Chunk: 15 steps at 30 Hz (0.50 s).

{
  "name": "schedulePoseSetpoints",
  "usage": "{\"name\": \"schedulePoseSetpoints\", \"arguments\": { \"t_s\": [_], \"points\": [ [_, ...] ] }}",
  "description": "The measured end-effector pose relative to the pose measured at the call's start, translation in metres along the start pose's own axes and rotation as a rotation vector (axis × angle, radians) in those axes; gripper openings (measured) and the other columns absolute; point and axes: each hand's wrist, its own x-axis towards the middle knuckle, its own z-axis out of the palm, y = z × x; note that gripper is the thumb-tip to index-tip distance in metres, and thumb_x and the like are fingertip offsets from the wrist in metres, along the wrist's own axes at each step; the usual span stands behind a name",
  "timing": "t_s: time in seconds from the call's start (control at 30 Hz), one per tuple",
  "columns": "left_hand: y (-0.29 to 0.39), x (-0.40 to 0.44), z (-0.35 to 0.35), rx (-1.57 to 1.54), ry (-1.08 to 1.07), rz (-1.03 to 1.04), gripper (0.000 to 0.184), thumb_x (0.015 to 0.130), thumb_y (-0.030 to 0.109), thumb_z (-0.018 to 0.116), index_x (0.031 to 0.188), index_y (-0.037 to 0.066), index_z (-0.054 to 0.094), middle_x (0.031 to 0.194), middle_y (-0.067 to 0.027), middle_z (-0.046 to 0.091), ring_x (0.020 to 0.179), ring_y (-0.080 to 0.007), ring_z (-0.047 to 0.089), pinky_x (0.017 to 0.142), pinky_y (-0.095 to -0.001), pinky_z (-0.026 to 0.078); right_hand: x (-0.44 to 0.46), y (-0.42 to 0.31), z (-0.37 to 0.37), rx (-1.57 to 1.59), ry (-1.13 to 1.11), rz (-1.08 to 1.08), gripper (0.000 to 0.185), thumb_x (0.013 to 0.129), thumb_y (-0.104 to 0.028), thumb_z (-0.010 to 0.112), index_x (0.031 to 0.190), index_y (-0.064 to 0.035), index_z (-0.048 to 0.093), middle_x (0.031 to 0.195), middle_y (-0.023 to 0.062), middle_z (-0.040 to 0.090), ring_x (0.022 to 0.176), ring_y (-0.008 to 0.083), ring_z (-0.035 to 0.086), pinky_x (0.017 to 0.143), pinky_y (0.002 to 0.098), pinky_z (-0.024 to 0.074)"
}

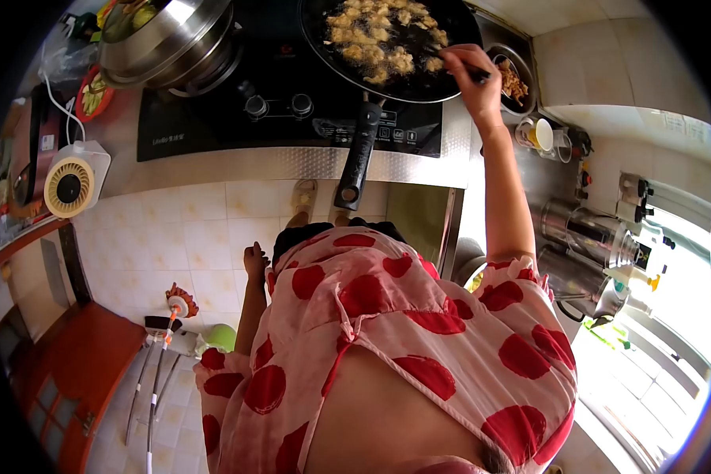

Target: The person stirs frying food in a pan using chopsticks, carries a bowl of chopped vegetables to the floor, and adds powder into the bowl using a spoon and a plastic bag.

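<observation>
My right hand [475, 79] is closed round a dark utensil [478, 74] at the right rim of the black frying pan [363, 91]. Only a short dark end shows, so its kind is unclear. Golden-brown battered pieces [371, 35] bubble in oil in the pan. The pan's long black handle [359, 150] points toward my body, untouched. My left hand [255, 261] hangs low beside my waist, over the floor, fingers curled in with nothing visible in them. Right of the pan, a metal bowl [532, 73] holds browned fried pieces [513, 83].
On the black cooktop's [213, 130] left stands a steel steamer pot [170, 47]. A red bowl [95, 95] and small fan [71, 186] sit left of it. Cups [539, 134] and steel canisters [584, 233] line the right counter. Mop handles [162, 363] stand behind at left.
</observation>
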Motion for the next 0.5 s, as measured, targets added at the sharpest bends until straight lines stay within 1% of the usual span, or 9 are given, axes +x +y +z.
{"name": "schedulePoseSetpoints", "arguments": {
  "t_s": [0.03, 0.07, 0.1, 0.2, 0.27, 0.37, 0.43, 0.47, 0.5],
  "points": [
    [0.000, 0.000, -0.002, -0.024, 0.011, -0.002, 0.037, 0.086, 0.034, 0.049, 0.088, -0.002, 0.045, 0.069, -0.0110, 0.051, 0.046, -0.0161, 0.049, 0.038, -0.0281, 0.042, 0.002, -0.003, 0.007, -0.059, -0.039, -0.146, 0.008, 0.078, -0.006, 0.063, 0.083, 0.0000, 0.063, 0.083, 0.0076, 0.060, 0.073, 0.0169, 0.059, 0.064, 0.0245, 0.0491],
    [0.000, 0.001, -0.002, -0.049, 0.020, -0.003, 0.037, 0.086, 0.034, 0.050, 0.088, -0.002, 0.045, 0.069, -0.0109, 0.051, 0.046, -0.0159, 0.048, 0.038, -0.0281, 0.042, 0.002, -0.007, 0.014, -0.026, -0.050, -0.167, 0.008, 0.077, -0.005, 0.063, 0.082, 0.0012, 0.063, 0.082, 0.0074, 0.060, 0.072, 0.0163, 0.059, 0.063, 0.0236, 0.0491],
    [-0.009, -0.007, 0.010, -0.061, -0.002, -0.030, 0.037, 0.086, 0.034, 0.050, 0.088, -0.002, 0.045, 0.069, -0.0109, 0.051, 0.046, -0.0159, 0.048, 0.038, -0.0281, 0.042, 0.002, -0.020, 0.012, -0.025, -0.090, -0.125, 0.008, 0.077, -0.004, 0.063, 0.082, 0.0013, 0.062, 0.082, 0.0070, 0.060, 0.072, 0.0168, 0.059, 0.063, 0.0238, 0.0493],
    [-0.006, -0.003, 0.001, -0.068, 0.017, -0.023, 0.036, 0.087, 0.034, 0.049, 0.087, -0.003, 0.044, 0.068, -0.0110, 0.051, 0.046, -0.0155, 0.048, 0.037, -0.0277, 0.041, 0.007, -0.024, 0.032, 0.015, -0.079, -0.141, 0.008, 0.077, -0.004, 0.063, 0.082, 0.0010, 0.062, 0.083, 0.0072, 0.060, 0.070, 0.0169, 0.059, 0.063, 0.0237, 0.0495],
    [-0.005, -0.004, 0.002, -0.037, 0.016, -0.006, 0.037, 0.087, 0.034, 0.049, 0.087, -0.003, 0.044, 0.069, -0.0111, 0.051, 0.046, -0.0152, 0.048, 0.037, -0.0275, 0.041, 0.010, -0.019, 0.038, -0.054, -0.105, -0.216, 0.008, 0.076, -0.004, 0.064, 0.083, -0.0001, 0.063, 0.082, 0.0075, 0.060, 0.067, 0.0165, 0.059, 0.062, 0.0246, 0.0491],
    [-0.008, -0.005, 0.000, -0.045, 0.019, -0.010, 0.036, 0.087, 0.034, 0.049, 0.087, -0.002, 0.044, 0.069, -0.0111, 0.051, 0.046, -0.0153, 0.048, 0.037, -0.0273, 0.041, 0.011, -0.012, 0.041, -0.135, -0.129, -0.256, 0.009, 0.076, -0.003, 0.064, 0.085, -0.0016, 0.064, 0.081, 0.0077, 0.059, 0.065, 0.0165, 0.059, 0.059, 0.0246, 0.0477],
    [-0.005, -0.006, -0.001, -0.047, 0.026, -0.020, 0.036, 0.087, 0.034, 0.049, 0.087, -0.002, 0.044, 0.069, -0.0111, 0.051, 0.046, -0.0153, 0.048, 0.037, -0.0273, 0.041, 0.008, -0.008, 0.038, -0.048, -0.067, -0.125, 0.012, 0.076, -0.003, 0.063, 0.088, -0.0034, 0.065, 0.080, 0.0066, 0.059, 0.065, 0.0145, 0.059, 0.056, 0.0241, 0.0460],
    [-0.004, -0.007, -0.002, -0.046, 0.031, -0.030, 0.036, 0.087, 0.034, 0.049, 0.087, -0.002, 0.044, 0.069, -0.0110, 0.051, 0.046, -0.0154, 0.048, 0.037, -0.0273, 0.041, 0.008, -0.002, 0.036, 0.044, 0.012, 0.027, 0.014, 0.078, -0.003, 0.061, 0.091, -0.0037, 0.065, 0.079, 0.0047, 0.060, 0.065, 0.0116, 0.059, 0.056, 0.0222, 0.0460],
    [-0.005, -0.007, -0.002, -0.047, 0.032, -0.032, 0.036, 0.087, 0.034, 0.049, 0.087, -0.002, 0.044, 0.069, -0.0110, 0.051, 0.046, -0.0154, 0.048, 0.037, -0.0273, 0.041, 0.008, -0.003, 0.032, 0.213, 0.083, 0.138, 0.014, 0.081, -0.005, 0.058, 0.094, -0.0005, 0.064, 0.079, 0.0044, 0.062, 0.063, 0.0101, 0.058, 0.055, 0.0216, 0.0472]
  ]
}}
